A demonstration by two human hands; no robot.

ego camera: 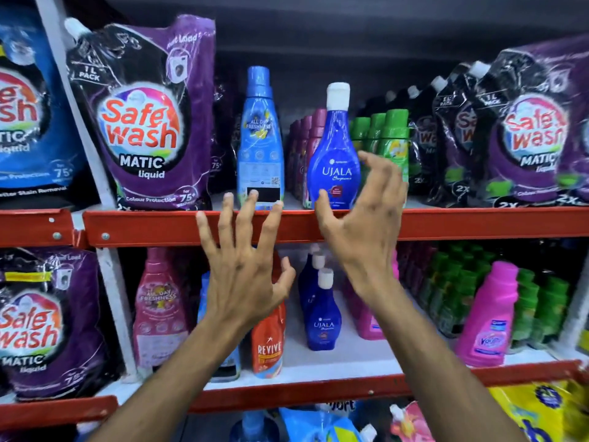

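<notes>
**Shelf check: both hands raised at 2 bottles, middle of frame**

The left hand (245, 275) is at centre frame with all 5 fingers spread wide and holds nothing. Its fingertips overlap the red rail (478, 223) and reach the foot of the light-blue bottle (259, 138), which stands upright on the upper shelf, centre left.

The right hand (360, 224) is just right of centre, loosely cupped. Its thumb lies across the lower front of the Ujala bottle (334, 148) and its fingers curve beside the bottle's right flank. The grip is not closed, and contact cannot be confirmed. The Ujala bottle stands upright with a white cap at the front edge of the upper shelf, just right of the light-blue bottle and apart from it.

A purple pouch (143, 122) fills the upper left. Green bottles (393, 135) stand behind the right fingers. On the lower shelf, a Revive bottle (269, 342) and a second Ujala bottle (322, 323) stand at lower centre, and a pink bottle (490, 317) stands at lower right.
</notes>
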